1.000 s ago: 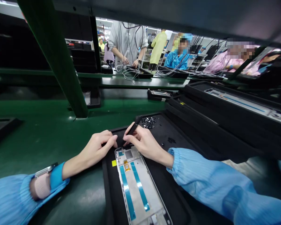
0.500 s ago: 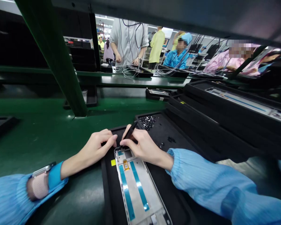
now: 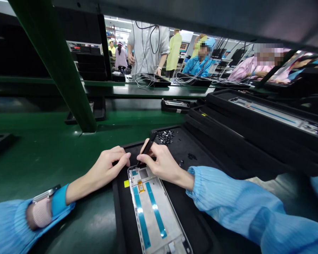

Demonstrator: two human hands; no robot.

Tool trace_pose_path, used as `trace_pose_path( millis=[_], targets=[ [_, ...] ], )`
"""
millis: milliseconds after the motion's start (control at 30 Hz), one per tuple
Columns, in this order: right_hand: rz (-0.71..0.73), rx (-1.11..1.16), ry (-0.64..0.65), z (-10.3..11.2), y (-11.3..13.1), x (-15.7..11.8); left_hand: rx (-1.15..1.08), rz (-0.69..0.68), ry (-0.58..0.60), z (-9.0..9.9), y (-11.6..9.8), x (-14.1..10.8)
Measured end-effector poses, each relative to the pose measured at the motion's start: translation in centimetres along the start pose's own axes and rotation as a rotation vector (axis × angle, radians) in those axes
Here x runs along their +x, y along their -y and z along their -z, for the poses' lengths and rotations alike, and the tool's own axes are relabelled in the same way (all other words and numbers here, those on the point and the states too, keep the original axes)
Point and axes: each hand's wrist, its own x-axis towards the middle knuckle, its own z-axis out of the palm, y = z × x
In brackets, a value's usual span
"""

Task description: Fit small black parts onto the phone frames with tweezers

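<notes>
A silver phone frame (image 3: 156, 211) with two blue strips and an orange flex piece lies lengthwise in a black foam tray (image 3: 119, 211). My right hand (image 3: 161, 160) pinches what looks like a pair of black tweezers (image 3: 150, 141), held upright with the lower end at the frame's top edge; the tips are hidden by my fingers. Just left of that edge, my left hand (image 3: 111, 162) rests on the tray with fingers curled under and thumb close to the index finger. Whatever is between those fingertips, if anything, is hidden.
Another black tray (image 3: 201, 150) behind my right hand holds a heap of small black parts (image 3: 165, 137). Stacked foam trays (image 3: 228, 130) stand at the right, with another frame (image 3: 278, 114) on top. A green post (image 3: 66, 70) rises at the left. People stand or sit beyond the bench.
The view has shifted slightly, so the bench things appear a little further left. Both hands stay at the frame's top edge, with the tweezers still in my right hand.
</notes>
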Motion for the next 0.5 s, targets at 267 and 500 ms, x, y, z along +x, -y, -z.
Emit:
trace_pose_path(
  millis=[267,500],
  targets=[
    [0.129,-0.011,0.0,-0.3,0.1,0.1,0.021,-0.011,-0.007,0.1,0.4,0.3],
    [0.117,-0.023,-0.077,-0.3,-0.1,-0.2,0.145,-0.415,0.2,-0.4,-4.2,-3.6]
  ],
)
